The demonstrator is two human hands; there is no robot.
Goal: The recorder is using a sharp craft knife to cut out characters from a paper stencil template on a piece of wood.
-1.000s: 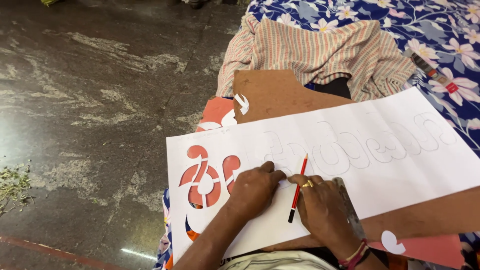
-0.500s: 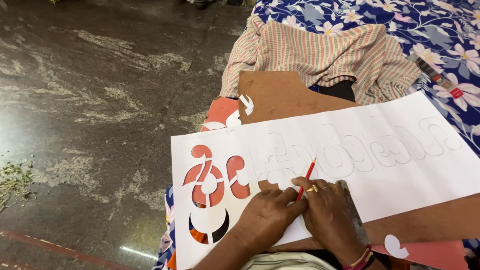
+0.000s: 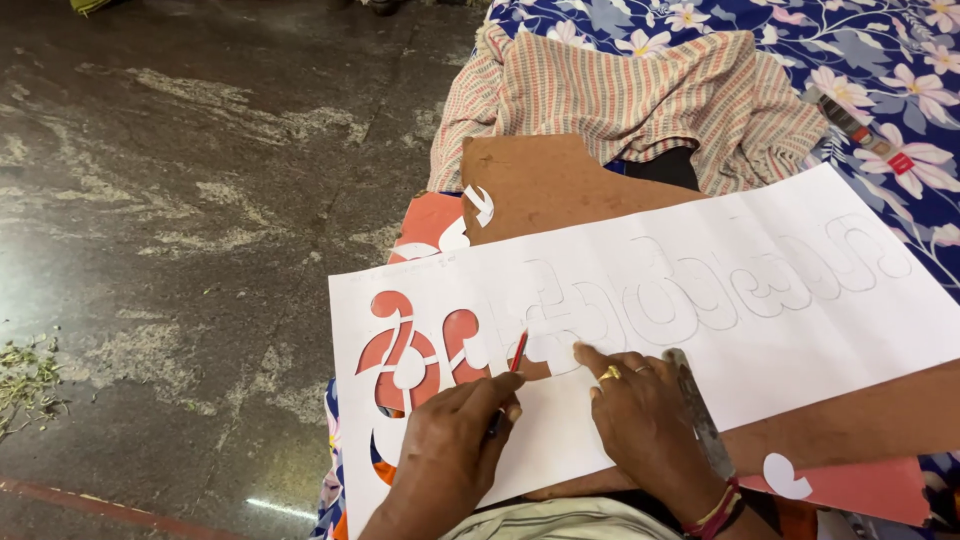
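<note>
The dark stone floor point(image 3: 180, 200) fills the whole left half of the view, with some dry green scraps at 9 o'clock. At 1 o'clock lies a blue flowered cloth point(image 3: 880, 60), and on it a striped garment point(image 3: 640, 100) is bunched. Below the garment a brown board point(image 3: 560, 185) carries a long white paper sheet point(image 3: 800, 330), which runs from 7 o'clock up toward 3 o'clock. Curved letter shapes are drawn in outline along the sheet; at its left end some shapes are already cut out, and red paper point(image 3: 425, 215) shows through the holes.

The right hand point(image 3: 645, 425) lies flat on the sheet at 6 o'clock, its fingers spread apart and pressing the paper, with a ring on one finger and bangles at the wrist. Just beside it a grey metal ruler point(image 3: 700, 420) lies on the sheet. The left hand point(image 3: 455, 440) is at 7 o'clock, its fingers closed around a thin red-tipped cutting pen point(image 3: 517, 352), whose tip touches the sheet at the edge of a cut shape, just left of the right forefinger.
</note>
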